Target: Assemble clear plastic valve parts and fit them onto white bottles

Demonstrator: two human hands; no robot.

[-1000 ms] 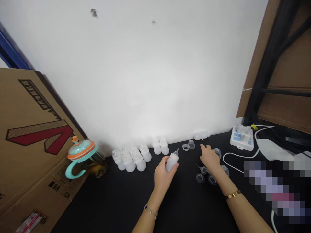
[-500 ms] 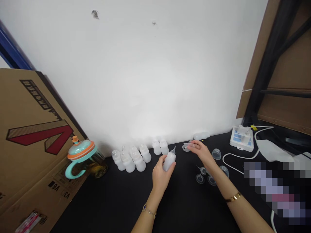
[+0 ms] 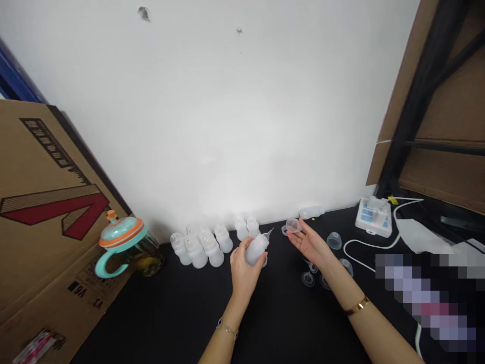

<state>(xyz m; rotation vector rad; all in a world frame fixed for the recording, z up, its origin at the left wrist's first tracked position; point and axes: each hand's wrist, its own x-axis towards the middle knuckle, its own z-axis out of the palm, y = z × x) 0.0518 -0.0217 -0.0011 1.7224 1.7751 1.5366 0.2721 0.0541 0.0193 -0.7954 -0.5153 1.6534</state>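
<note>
My left hand (image 3: 244, 265) is wrapped round a small milky-white bottle (image 3: 255, 249). The bottle tilts to the right, and a clear piece with a thin pointed tip (image 3: 269, 234) sticks out at its mouth. Part of a small round piece (image 3: 264, 262) shows just beyond my left thumb. In my right hand (image 3: 308, 246), a clear dome-shaped cap (image 3: 293, 225) is held at the fingertips, its opening turned partly toward me. Beside the cap is a clear ring (image 3: 285, 230); I cannot tell whether they touch. Several clear disc-like pieces (image 3: 308, 278) lie by my right forearm.
Several white bottles with clear caps (image 3: 197, 253) stand left, two more (image 3: 246, 227) by the wall. A teal-lidded jug (image 3: 125, 242) is beside a cardboard box (image 3: 49, 202). Right are clear domes (image 3: 334, 240), a power strip (image 3: 374, 217) and a white cable (image 3: 364, 242). Another bottle (image 3: 311, 212) lies near the wall.
The bottle in my left hand has tilted further and shifted left. My right hand has turned palm upward, swinging the clear cap's opening toward me. The whole view has shifted slightly.
</note>
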